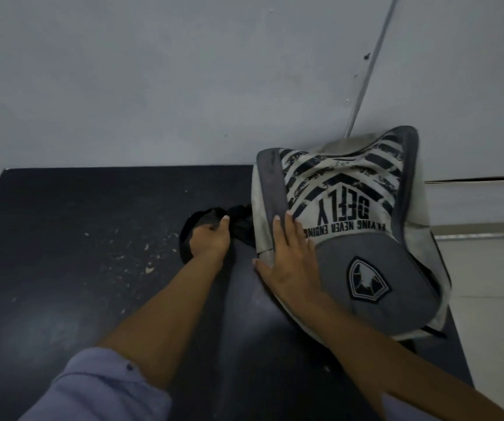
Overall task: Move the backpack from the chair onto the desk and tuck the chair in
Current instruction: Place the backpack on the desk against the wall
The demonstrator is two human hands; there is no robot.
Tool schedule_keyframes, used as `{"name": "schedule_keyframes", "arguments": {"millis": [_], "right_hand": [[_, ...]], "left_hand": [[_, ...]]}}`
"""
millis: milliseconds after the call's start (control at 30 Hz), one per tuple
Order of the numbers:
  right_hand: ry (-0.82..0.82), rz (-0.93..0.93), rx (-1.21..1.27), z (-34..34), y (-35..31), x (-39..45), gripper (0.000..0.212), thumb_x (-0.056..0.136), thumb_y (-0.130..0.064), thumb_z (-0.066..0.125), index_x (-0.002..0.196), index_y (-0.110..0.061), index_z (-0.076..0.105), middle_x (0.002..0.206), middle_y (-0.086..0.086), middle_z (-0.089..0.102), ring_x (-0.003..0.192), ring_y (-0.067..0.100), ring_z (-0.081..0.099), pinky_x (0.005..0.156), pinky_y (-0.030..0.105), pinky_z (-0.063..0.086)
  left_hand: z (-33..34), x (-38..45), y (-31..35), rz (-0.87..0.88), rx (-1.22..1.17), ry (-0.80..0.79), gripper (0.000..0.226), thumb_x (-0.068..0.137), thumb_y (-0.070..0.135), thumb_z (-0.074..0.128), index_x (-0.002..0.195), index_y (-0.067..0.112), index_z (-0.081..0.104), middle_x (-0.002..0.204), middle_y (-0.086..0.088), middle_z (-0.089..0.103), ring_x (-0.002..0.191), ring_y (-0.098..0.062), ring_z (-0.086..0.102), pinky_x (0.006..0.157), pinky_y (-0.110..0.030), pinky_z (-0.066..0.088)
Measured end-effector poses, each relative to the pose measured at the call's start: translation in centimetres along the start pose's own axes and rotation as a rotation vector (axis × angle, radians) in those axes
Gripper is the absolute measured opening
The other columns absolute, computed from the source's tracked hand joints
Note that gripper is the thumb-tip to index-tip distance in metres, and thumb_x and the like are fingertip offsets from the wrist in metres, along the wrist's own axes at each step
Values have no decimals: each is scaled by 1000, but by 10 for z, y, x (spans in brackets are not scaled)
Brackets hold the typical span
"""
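From the head camera, the backpack (351, 232) already lay on the dark desk (62, 253), at its right rear part near the wall (153, 86), so the first half of the task looked done. The left hand (211, 238) was closed around a black strap (238, 223) beside the bag, while the right hand (290, 262) rested flat and open on its front. The chair was out of view; tucking it in seemingly remained.

Two bare forearms, no watch or rings. Pale lavender shirt sleeve (105, 387) pushed up on the left arm, creased, with a small dark button.
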State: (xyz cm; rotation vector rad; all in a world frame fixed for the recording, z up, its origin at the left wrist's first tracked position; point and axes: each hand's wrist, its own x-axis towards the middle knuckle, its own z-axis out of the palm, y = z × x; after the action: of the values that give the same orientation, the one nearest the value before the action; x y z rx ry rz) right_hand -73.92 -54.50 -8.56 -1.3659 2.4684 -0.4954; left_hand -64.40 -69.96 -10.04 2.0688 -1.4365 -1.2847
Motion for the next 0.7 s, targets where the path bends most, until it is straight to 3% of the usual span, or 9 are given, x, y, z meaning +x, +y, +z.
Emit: {"name": "schedule_keyframes", "arguments": {"millis": [100,200,233,333,433,500,567,633,700], "right_hand": [[5,68,-58,18,-7,10,103,88,-55,63,160,-15,1,168,11,-6,154,33,4,118,57,23],[94,76,-130,33,-9,11,86,93,-36,64,158,-8,15,167,20,2,152,38,16,110,56,37],[140,51,-156,39,-7,11,75,95,-26,62,156,-6,23,165,23,8,150,39,22,106,55,42],[277,-35,-123,47,4,11,54,92,0,63,144,-2,47,158,24,32,141,37,43,96,48,54],[382,-40,45,31,9,19,43,85,8,66,128,1,64,135,20,62,115,28,67,85,37,61],[401,9,193,10,9,22,39,87,4,60,125,0,66,109,16,74,86,22,74,75,30,60],[386,77,342,-12,9,24,40,92,-5,52,129,-4,64,83,10,73,62,9,62,64,26,55],[380,111,420,-27,11,22,41,93,0,56,133,-6,62,73,-3,63,54,-5,51,62,14,46],[399,111,423,-37,13,19,44,89,10,61,132,-4,63,77,-9,60,58,-13,53,65,0,39]], "left_hand": [[14,22,7,-164,-178,-35,50,83,55,75,73,9,59,84,-8,63,85,-30,62,82,-40,59],[24,43,14,-268,-290,-73,69,74,54,84,114,1,64,104,-13,66,91,-33,65,84,-49,62],[26,49,16,-286,-295,-81,70,73,49,86,119,1,64,106,-15,66,86,-31,65,80,-50,63],[31,61,22,-300,-311,-116,49,74,31,91,107,1,69,100,-14,69,80,-28,67,68,-46,65],[36,73,31,-286,-363,-189,43,71,19,93,105,1,74,102,-16,73,85,-30,72,57,-35,62],[40,77,46,-256,-358,-220,32,71,14,92,96,2,75,98,-18,73,85,-31,73,54,-32,61],[46,83,67,-234,-325,-217,23,71,12,92,78,7,70,93,-18,73,82,-30,73,57,-34,63],[56,93,87,-203,-296,-228,25,70,10,93,71,8,68,94,-18,74,81,-30,73,58,-37,63],[68,102,104,-149,-249,-277,23,72,11,92,83,4,73,97,-19,76,79,-29,74,58,-36,63]]}}
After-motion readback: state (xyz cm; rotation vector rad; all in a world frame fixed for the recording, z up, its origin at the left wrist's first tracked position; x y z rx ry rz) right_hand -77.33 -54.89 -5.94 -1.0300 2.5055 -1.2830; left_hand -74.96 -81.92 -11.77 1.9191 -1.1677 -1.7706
